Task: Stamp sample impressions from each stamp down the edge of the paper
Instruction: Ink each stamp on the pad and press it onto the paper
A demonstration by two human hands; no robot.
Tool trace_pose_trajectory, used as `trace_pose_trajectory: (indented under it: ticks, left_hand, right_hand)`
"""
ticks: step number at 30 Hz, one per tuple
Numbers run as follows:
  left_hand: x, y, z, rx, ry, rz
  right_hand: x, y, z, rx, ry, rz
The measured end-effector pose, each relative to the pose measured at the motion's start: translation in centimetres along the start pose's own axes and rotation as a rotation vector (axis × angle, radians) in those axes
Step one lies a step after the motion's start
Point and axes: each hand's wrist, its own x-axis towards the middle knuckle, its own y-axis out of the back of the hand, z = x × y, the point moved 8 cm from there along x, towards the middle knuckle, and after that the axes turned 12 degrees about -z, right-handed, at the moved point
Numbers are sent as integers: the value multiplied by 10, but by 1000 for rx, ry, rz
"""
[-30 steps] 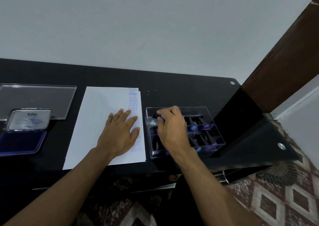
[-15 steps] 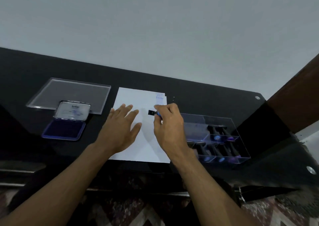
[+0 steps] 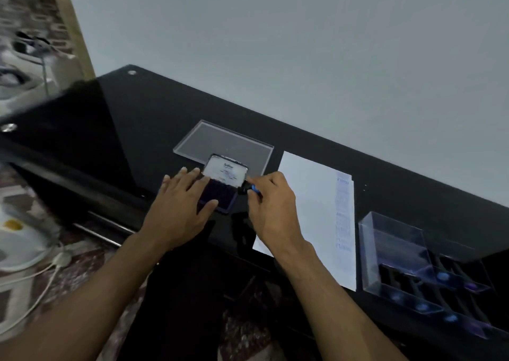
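My right hand (image 3: 271, 209) pinches a small black stamp with a blue end (image 3: 249, 188), holding it just right of the open ink pad (image 3: 220, 195). The pad's lid (image 3: 225, 171) stands raised behind the dark blue ink surface. My left hand (image 3: 181, 206) lies flat with straight fingers on the pad's left side, thumb on its front edge. White paper (image 3: 311, 209) lies to the right, a column of blue impressions (image 3: 343, 212) running down its right edge. A clear plastic box (image 3: 396, 253) at far right holds several more stamps (image 3: 443, 276).
A clear flat lid (image 3: 225, 143) lies behind the ink pad on the black glass table (image 3: 124, 129). The table's front edge runs just under my wrists. White cables and a white appliance (image 3: 24, 247) sit on the patterned floor at left.
My right hand has carried the stamp from above the paper leftward to the ink pad. My left hand left the paper and now rests on the pad. The view swung left.
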Motion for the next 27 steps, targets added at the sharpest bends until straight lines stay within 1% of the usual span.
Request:
trace_pose_trajectory:
  ticks: [4,9,14,20,27]
  left_hand:
    - [-9,1,-34,-3,46,10]
    - [-7,-4,-60,-10,91,-13]
    - [-5,-12,-64,-13,76,-21]
    - [-8,-18,-65,12,67,48]
    - [-8,-19,-64,38,77,71]
  right_hand:
    - [13,-21,-27,3,14,-69]
    - [27,-36,-44,-36,9,-137]
    - [37,-45,-49,-84,-15,-189]
    - [44,-47,-53,-134,-55,-245]
    - [51,-59,-56,-228,-77,-337]
